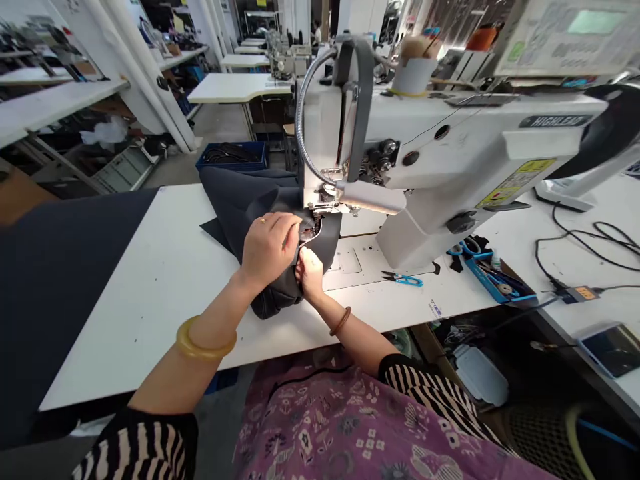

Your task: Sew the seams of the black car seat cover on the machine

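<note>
A black, leather-like piece (260, 193) lies bunched under the head of a white sewing machine (325, 127). A pale edge or strip curves through it beside the presser foot (317, 217). My left hand (271, 245) is over the piece just left of the needle area, fingers bent and closed; what they pinch is hidden. Lower and to the right, my right hand (310, 272) grips the near edge of the black piece, thumb on top. The needle tip is too small to make out.
Blue thread snips (403, 279) lie on the white table (175, 267) right of my hands. Farther right is a blue tool box (500, 280). A lamp (373, 197) juts low beside the needle. Dark material (75, 267) covers the left side. A blue crate (233, 157) stands behind.
</note>
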Available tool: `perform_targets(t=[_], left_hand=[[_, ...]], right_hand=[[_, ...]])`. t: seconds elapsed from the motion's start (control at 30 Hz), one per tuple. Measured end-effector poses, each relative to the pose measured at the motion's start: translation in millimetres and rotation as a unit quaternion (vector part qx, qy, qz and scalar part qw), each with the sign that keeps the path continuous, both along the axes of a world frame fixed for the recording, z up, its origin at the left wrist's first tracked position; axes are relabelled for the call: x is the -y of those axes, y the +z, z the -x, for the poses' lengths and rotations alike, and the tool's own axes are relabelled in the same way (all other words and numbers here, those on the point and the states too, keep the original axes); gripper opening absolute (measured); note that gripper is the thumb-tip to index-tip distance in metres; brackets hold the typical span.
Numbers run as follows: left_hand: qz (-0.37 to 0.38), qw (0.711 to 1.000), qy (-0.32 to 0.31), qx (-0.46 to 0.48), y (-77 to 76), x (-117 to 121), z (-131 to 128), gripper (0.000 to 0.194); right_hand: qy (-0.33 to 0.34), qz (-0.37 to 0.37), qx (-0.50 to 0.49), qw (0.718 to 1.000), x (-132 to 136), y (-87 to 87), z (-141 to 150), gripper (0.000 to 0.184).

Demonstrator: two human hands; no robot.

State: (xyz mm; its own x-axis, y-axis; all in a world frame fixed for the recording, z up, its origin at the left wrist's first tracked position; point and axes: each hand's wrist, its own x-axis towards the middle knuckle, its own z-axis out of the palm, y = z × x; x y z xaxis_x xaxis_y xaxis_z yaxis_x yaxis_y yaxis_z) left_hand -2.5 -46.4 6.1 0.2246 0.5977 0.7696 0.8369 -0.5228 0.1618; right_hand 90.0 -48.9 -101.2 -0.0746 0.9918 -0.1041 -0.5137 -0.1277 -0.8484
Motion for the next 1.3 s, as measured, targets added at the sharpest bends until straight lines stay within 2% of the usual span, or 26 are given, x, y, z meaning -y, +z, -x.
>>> perform_targets(t=[0.07, 0.13, 0.2, 0.33, 0.47, 0.57, 0.6, 0.73, 0.8, 0.83, 0.9, 0.93, 1.0, 1.07, 1.17, 1.23, 1.3], left_hand=[[0.01, 0.989, -0.064, 0.135, 17.7, -1, -15, 0.019], [0.058, 0.959, -0.109, 0.256, 37.5, -5, -31, 0.019], [0.109, 0.929, -0.143, 0.324, 55.3, -13, -43, 0.024], [0.168, 0.91, -0.186, 0.331, 75.7, -28, -54, 0.038], [0.166, 0.914, -0.202, 0.309, 76.7, -34, -52, 0.033], [0.14, 0.914, -0.217, 0.314, 68.3, -33, -49, 0.014], [0.138, 0.91, -0.225, 0.318, 64.4, -33, -47, 0.014], [0.14, 0.901, -0.265, 0.313, 49.0, -31, -39, 0.041], [0.145, 0.9, -0.268, 0.312, 42.7, -24, -32, 0.045], [0.149, 0.902, -0.255, 0.314, 39.4, -18, -29, 0.04], [0.139, 0.932, -0.163, 0.292, 29.7, 1, -23, 0.021], [0.124, 0.953, -0.091, 0.26, 22.2, 13, -22, 0.022], [0.094, 0.98, 0.065, 0.164, 0.9, 39, -23, 0.042], [0.116, 0.975, 0.153, 0.108, -26.0, 59, -26, 0.058], [0.145, 0.963, 0.204, 0.103, -58.4, 67, -27, 0.067], [0.148, 0.959, 0.212, 0.114, -65.9, 61, -24, 0.068], [0.147, 0.958, 0.218, 0.117, -63.5, 53, -18, 0.066]], right_hand=[[0.003, 0.003, -0.004, 1.0, 0, 1.1, -1, 0.056], [0.008, 0.006, -0.004, 1.0, -1, 1.6, -2, 0.057], [0.013, 0.009, -0.004, 1.0, -1, 1.4, -2, 0.057], [0.021, 0.006, -0.007, 1.0, -3, -1.4, -3, 0.058], [0.029, -0.002, -0.007, 1.0, -4, -5.3, -4, 0.058], [0.028, -0.011, -0.005, 1.0, -3, -5.7, -5, 0.057], [0.027, -0.014, -0.004, 1.0, -3, -5.3, -5, 0.056], [0.023, -0.018, 0.001, 1.0, -2, -2.8, -6, 0.053], [0.02, -0.018, 0.0, 1.0, -2, -2.0, -7, 0.053], [0.02, -0.017, -0.002, 1.0, -2, -1.9, -7, 0.053], [0.022, -0.008, -0.009, 1.0, -2, -2.0, -7, 0.053], [0.024, -0.002, -0.011, 1.0, -2, -2.1, -7, 0.052], [0.018, -0.008, -0.005, 1.0, -1, -2.3, -7, 0.05], [0.003, -0.032, 0.009, 0.999, 0, -2.3, -7, 0.048], [0.006, -0.057, 0.014, 0.998, 1, -0.5, -6, 0.048], [0.016, -0.066, 0.01, 0.998, 0, 2.9, -9, 0.049], [0.008, -0.076, 0.006, 0.997, 0, 8.1, -14, 0.05]])
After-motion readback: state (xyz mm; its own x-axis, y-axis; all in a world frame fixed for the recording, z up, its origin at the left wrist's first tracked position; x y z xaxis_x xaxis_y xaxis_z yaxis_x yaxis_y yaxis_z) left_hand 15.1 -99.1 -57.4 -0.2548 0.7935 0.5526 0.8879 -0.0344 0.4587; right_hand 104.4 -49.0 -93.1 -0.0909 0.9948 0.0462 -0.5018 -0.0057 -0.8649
